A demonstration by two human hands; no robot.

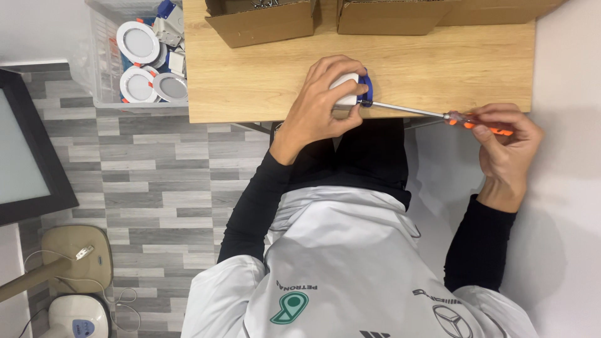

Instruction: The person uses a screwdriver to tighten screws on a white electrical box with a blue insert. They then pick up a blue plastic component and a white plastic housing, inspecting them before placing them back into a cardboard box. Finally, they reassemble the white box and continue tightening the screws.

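Our long metal-shafted screwdriver with the orange handle (432, 114) lies almost level across the near edge of the light wooden table (263, 75), tip toward the small white device with a blue clip (352, 89), handle off to the other side. Our right hand (508, 141) has its fingers closed around the handle. Our left hand (322, 103) curls snugly over the white device, pressing it to the tabletop. Beyond sit two brown cardboard boxes (263, 22) and a clear bin of round white lamps (141, 62)

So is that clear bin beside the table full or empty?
Fairly full. The clear plastic bin holds several round white light fittings with orange clips, piled near its rim; what lies beneath them cannot be seen.
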